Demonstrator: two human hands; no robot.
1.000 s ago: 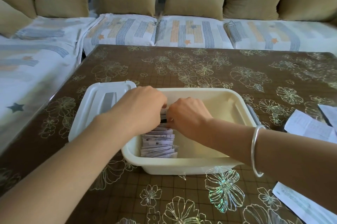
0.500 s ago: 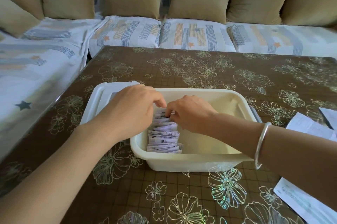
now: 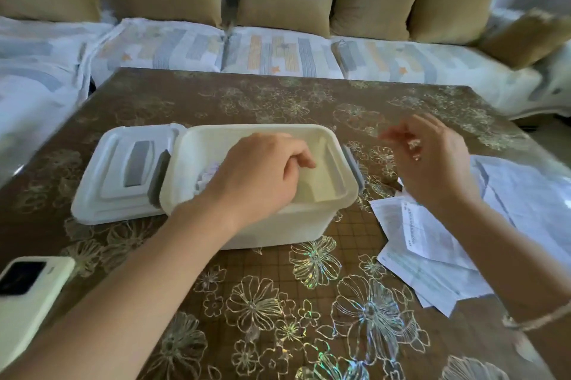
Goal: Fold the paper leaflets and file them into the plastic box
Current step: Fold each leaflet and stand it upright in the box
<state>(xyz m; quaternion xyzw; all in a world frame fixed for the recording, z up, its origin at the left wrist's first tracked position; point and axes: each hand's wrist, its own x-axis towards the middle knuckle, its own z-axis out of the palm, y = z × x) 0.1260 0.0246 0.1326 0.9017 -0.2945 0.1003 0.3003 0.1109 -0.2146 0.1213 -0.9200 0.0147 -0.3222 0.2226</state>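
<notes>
Head view: left hand [image 3: 262,175] curled in box [image 3: 247,129], right hand [image 3: 432,163] relaxed.

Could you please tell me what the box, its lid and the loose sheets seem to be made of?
The box: cream plastic, seemingly, with a smooth moulded rim. The lid: paler plastic, grey insert, same moulded look. The sheets: thin printed paper, creased and lying flat.
</notes>
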